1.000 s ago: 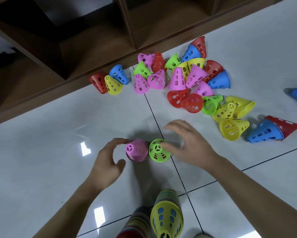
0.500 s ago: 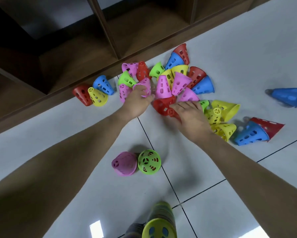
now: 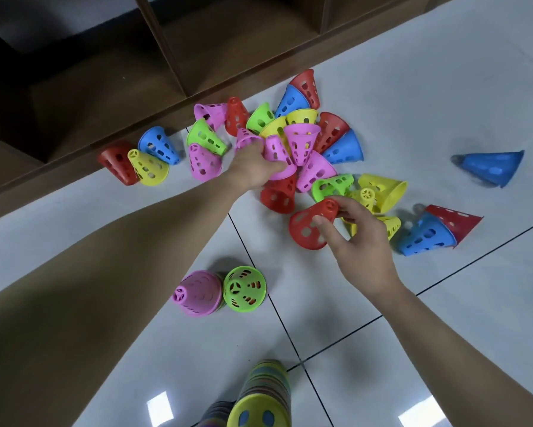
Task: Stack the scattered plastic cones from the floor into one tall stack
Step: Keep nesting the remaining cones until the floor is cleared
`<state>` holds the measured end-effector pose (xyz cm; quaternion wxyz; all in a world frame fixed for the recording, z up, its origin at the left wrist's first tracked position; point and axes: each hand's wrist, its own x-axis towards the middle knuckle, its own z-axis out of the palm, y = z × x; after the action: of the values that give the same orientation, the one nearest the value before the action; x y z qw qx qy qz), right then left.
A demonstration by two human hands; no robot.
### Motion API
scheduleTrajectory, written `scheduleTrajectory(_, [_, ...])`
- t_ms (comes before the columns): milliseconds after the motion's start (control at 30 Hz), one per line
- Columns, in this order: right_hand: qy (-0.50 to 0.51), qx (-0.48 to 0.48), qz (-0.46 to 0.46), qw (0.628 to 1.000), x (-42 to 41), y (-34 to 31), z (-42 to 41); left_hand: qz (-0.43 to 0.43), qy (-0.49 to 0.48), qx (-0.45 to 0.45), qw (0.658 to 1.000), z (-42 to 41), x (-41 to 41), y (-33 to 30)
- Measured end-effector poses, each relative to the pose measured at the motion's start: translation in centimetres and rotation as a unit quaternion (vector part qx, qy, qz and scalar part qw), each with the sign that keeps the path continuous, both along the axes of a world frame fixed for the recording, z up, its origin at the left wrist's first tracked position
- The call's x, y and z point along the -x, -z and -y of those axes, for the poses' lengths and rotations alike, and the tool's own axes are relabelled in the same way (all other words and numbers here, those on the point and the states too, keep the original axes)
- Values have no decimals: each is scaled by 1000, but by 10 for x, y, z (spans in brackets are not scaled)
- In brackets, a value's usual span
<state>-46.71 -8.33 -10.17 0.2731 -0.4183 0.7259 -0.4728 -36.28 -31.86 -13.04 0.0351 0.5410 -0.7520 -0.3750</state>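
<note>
Several holed plastic cones in red, blue, green, yellow and pink lie in a heap (image 3: 302, 140) on the white tiled floor near a wooden shelf. My left hand (image 3: 253, 167) reaches into the heap and grips a pink cone (image 3: 276, 155). My right hand (image 3: 361, 241) holds a red cone (image 3: 311, 224) lifted off the heap, thumb on its side, fingers at its narrow top. Nearer to me stand two short stacks, one topped pink (image 3: 199, 292), one topped green (image 3: 244, 288). A tall multicoloured stack with a yellow-green top (image 3: 263, 399) rises at the bottom edge.
The brown wooden shelf unit (image 3: 197, 60) runs along the far side. A lone blue cone (image 3: 493, 167) lies at the far right, and a blue and red pair (image 3: 435, 229) right of my right hand. Another stack (image 3: 216, 416) shows partly at the bottom.
My right hand has picked the red cone up out of the heap and drawn it toward me. My left hand has closed on a pink cone. One second ago both hands were at the two short stacks.
</note>
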Motion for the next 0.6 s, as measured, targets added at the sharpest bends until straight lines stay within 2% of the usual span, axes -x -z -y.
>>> scheduleTrajectory(200, [3,43,18,999,-21,-26,-5,-36,4,24,999,-13,-48,-33])
scheduleTrajectory(400, [-155,56,25,986,-63,-35,-11,-142,-22,-10,990,-82,-146,-101])
scheduleTrajectory(600, [-214,58,-7,975,-82,-25,-15,-150,-91,10,984,-166,-219,-123])
